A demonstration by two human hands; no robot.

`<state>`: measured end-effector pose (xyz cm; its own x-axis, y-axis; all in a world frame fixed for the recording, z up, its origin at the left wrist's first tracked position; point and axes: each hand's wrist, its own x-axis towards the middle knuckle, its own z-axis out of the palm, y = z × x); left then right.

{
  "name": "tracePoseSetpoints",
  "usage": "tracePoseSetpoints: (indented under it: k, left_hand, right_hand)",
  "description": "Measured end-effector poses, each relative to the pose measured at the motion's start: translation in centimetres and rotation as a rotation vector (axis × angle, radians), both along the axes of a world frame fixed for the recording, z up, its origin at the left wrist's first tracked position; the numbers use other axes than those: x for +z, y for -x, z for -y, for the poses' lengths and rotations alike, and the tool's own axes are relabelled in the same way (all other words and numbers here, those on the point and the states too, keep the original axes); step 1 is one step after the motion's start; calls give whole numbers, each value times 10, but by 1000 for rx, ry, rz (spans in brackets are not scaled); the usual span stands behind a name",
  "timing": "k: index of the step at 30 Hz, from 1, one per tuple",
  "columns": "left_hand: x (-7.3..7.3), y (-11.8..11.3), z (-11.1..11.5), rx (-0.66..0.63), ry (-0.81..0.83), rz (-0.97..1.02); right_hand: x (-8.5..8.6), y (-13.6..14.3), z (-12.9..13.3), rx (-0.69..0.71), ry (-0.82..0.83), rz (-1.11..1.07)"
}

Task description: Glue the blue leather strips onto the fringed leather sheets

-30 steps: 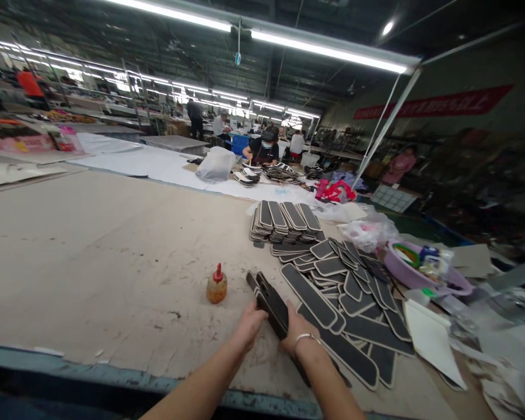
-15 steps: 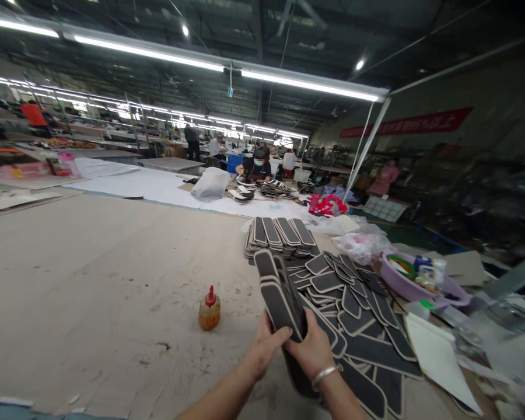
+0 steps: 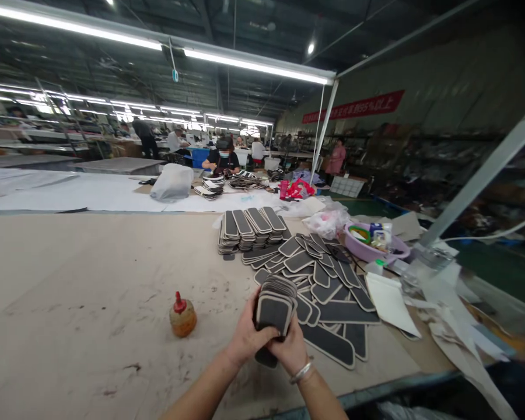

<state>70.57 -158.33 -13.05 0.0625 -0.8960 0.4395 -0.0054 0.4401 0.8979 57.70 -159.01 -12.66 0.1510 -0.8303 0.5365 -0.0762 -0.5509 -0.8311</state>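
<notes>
Between my two hands is a stack of dark oblong pads (image 3: 273, 312) with pale edging, held above the table near its front edge. My left hand (image 3: 249, 332) closes on the stack's left side, thumb across the near face. On the other side my right hand (image 3: 292, 349), with a silver bracelet at the wrist, grips the lower right of the stack. Loose pads of the same kind (image 3: 336, 344) lie in a spread heap just right of and beyond my hands. Farther back, neat piles of pads (image 3: 250, 224) stand side by side.
A bottle with a red cap and amber liquid (image 3: 183, 318) stands left of my hands on the brown-covered table (image 3: 91, 291). To the right are a purple basin (image 3: 365, 251) with small items and a white sheet (image 3: 391, 303). A co-worker (image 3: 222, 158) sits across the table.
The stack has gone from leaning and fanned out to more compact, its end now facing me. My hands have stayed on it. The view has swung to the right.
</notes>
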Motion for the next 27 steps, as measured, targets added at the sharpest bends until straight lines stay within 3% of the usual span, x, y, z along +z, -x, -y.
tracePoseSetpoints:
  k: [6,10,14,16,18,20,22,24,27]
  left_hand:
    - [-8,-4,-4,-75,1,-33]
    - [-11,-3,-7,-7,-98,6]
    - [-1,0,-5,196,-230,-218]
    - [7,2,-3,137,-356,-445]
    - [9,4,-2,-43,-569,-670]
    - [3,7,-4,-172,-779,-835]
    - [-9,10,-6,-195,-866,-935]
    - [-25,11,-7,-163,-827,-971]
    - [-47,5,-5,-33,-692,-850]
  right_hand:
    - [-19,-9,-8,17,-49,8]
    - [-22,-17,-11,-30,-89,-66]
    - [-3,-24,-6,-148,-159,-266]
    - [11,-27,0,-188,-224,-419]
    - [23,-29,5,-192,-301,-590]
    - [30,-32,6,-175,-361,-750]
    - [33,-35,3,-157,-379,-885]
    - [33,-37,-2,-149,-353,-988]
    - [27,-39,-6,-172,-304,-1101]
